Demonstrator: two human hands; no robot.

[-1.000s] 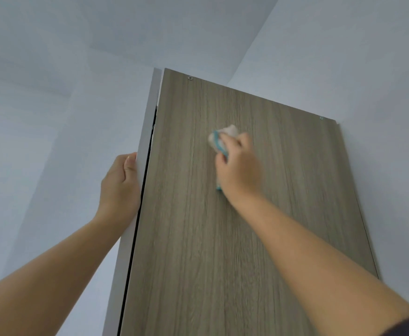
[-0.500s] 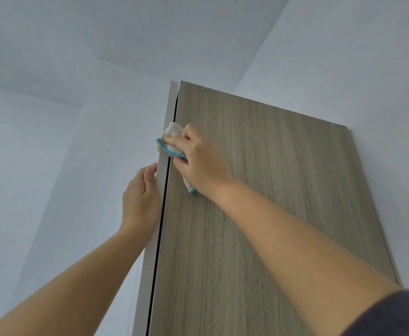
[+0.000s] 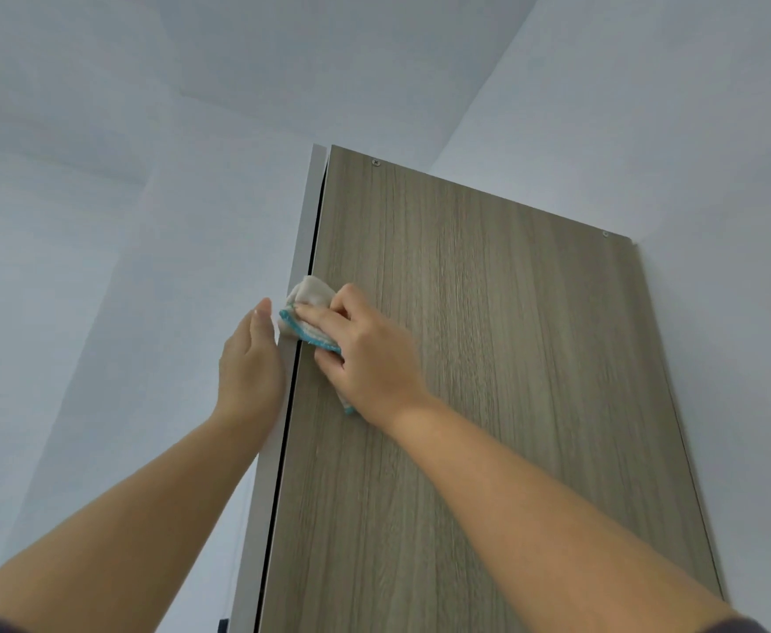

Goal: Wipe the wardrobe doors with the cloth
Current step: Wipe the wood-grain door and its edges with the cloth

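Observation:
A tall wood-grain wardrobe panel (image 3: 488,358) rises in front of me, seen from below. Along its left side runs the white edge of an open door (image 3: 303,249). My right hand (image 3: 369,358) presses a crumpled beige cloth with a teal hem (image 3: 308,308) against the panel's left edge, fingers curled over the cloth. My left hand (image 3: 251,363) rests flat against the outer face of the white door edge, fingers straight and pointing up, just left of the cloth.
White walls (image 3: 100,312) and the ceiling (image 3: 283,61) surround the wardrobe. A wall (image 3: 717,221) meets the panel on its right side. Two small screws (image 3: 375,162) sit near the panel's top edge. A small dark object (image 3: 223,625) shows at the bottom by the door.
My right hand has swept the cloth from the middle of the panel to its left edge, then slightly downward. My left hand stays on the white door edge.

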